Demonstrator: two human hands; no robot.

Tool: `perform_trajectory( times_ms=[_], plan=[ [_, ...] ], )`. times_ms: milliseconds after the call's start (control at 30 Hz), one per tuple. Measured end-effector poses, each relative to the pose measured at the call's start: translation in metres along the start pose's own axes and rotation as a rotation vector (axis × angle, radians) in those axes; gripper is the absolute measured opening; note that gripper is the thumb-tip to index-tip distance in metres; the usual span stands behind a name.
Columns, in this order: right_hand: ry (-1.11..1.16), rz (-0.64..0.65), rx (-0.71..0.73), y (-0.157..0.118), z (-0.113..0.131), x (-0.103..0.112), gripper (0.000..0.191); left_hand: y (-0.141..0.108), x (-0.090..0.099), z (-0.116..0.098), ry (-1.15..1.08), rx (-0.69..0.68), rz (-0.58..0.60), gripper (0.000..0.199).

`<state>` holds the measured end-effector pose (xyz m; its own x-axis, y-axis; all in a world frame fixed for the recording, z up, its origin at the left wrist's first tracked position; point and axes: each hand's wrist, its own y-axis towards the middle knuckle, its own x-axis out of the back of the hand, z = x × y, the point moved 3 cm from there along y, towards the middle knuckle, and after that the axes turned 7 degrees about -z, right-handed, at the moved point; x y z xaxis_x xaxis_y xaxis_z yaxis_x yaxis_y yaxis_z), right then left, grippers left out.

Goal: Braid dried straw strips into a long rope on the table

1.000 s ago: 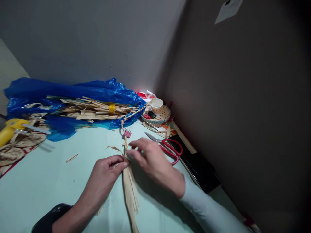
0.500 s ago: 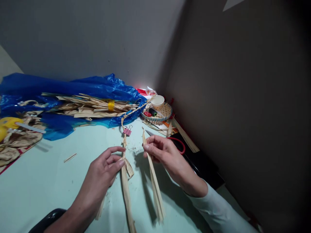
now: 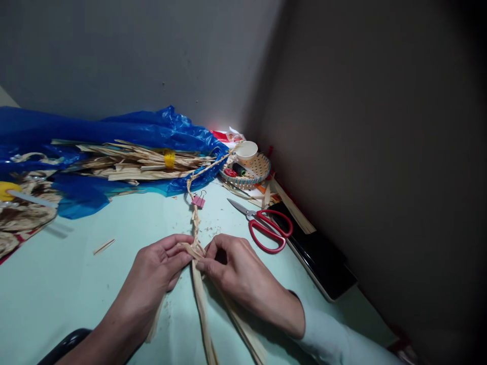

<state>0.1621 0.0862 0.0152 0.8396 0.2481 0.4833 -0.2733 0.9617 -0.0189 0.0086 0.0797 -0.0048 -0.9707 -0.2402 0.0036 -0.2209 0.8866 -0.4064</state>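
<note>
A braid of pale dried plant strips (image 3: 195,223) runs toward me from a pink binder clip (image 3: 198,201) on the table. My left hand (image 3: 158,266) pinches the braid's near end between thumb and fingers. Close against it, my right hand (image 3: 238,274) is closed on a dried strip (image 3: 243,329) at the same spot, its tip lying across the braid. Another long strip (image 3: 203,319) hangs down between the hands toward the front edge. A third strip (image 3: 154,324) trails below my left hand, partly hidden by it.
Red-handled scissors (image 3: 266,230) lie right of my hands, beside a dark phone-like slab (image 3: 323,263). Behind are a woven basket (image 3: 262,175) with a white bowl (image 3: 246,150), and a strip bundle (image 3: 148,165) on blue plastic (image 3: 125,121). A yellow glue gun (image 3: 7,190) sits far left.
My right hand has moved left with its strip, bringing the strip's tip to the braid at my left fingers. The scissors now show fully. The view has shifted slightly.
</note>
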Motion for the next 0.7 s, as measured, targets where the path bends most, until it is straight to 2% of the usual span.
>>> perform_trajectory(
  times_ms=[167,367,700],
  plan=[
    [-0.041,-0.036,-0.006,0.000,-0.002,0.003,0.015,0.000,0.001,0.001,0.001,0.049,-0.013,0.052],
    [-0.097,-0.044,0.058,0.000,0.002,0.008,0.002,0.002,0.001,0.005,0.034,0.007,0.115,0.042],
    [-0.278,0.014,0.104,-0.004,0.005,0.007,0.012,0.007,0.005,0.010,0.056,0.036,0.100,0.052]
  ],
)
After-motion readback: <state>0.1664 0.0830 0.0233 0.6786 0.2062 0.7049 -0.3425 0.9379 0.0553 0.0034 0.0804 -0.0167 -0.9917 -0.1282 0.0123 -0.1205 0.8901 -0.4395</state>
